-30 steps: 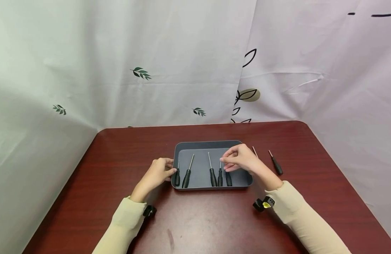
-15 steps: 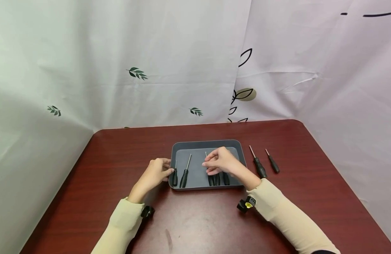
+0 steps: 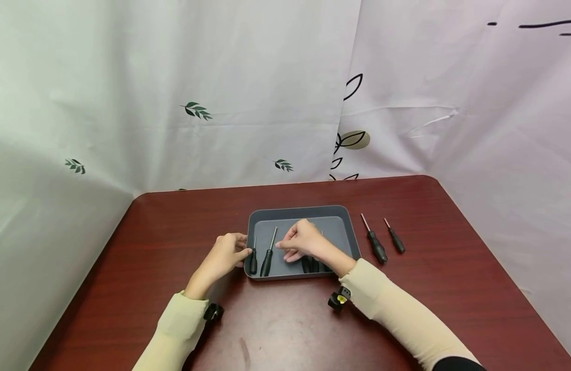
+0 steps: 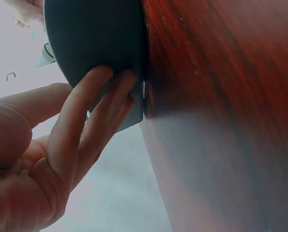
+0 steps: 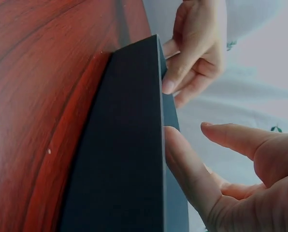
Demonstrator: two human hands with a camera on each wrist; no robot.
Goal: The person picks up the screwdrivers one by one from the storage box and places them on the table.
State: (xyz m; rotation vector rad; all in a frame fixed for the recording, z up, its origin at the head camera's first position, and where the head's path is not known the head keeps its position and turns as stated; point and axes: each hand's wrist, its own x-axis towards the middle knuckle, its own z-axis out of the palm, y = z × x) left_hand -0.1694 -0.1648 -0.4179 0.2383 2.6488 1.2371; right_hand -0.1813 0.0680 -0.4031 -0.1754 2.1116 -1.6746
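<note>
A grey tray sits on the table with several black-handled screwdrivers in it. My left hand holds its left side, thumb at the rim; in the left wrist view, fingers lie against the outer wall. By that thumb is a small screwdriver, with a longer screwdriver beside it. Over the middle of the tray hovers my right hand, nothing in its grasp; its thumb and index finger stand apart in the right wrist view. Other screwdriver handles are partly hidden beneath that hand.
Two more screwdrivers lie on the table right of the tray: a larger screwdriver and a smaller screwdriver. The dark red table has white patterned cloth behind it and at both sides.
My right hand has moved left across the tray, from the right-hand screwdrivers toward the longer one at left. The larger screwdriver outside has come fully into sight. My left hand stays at the rim.
</note>
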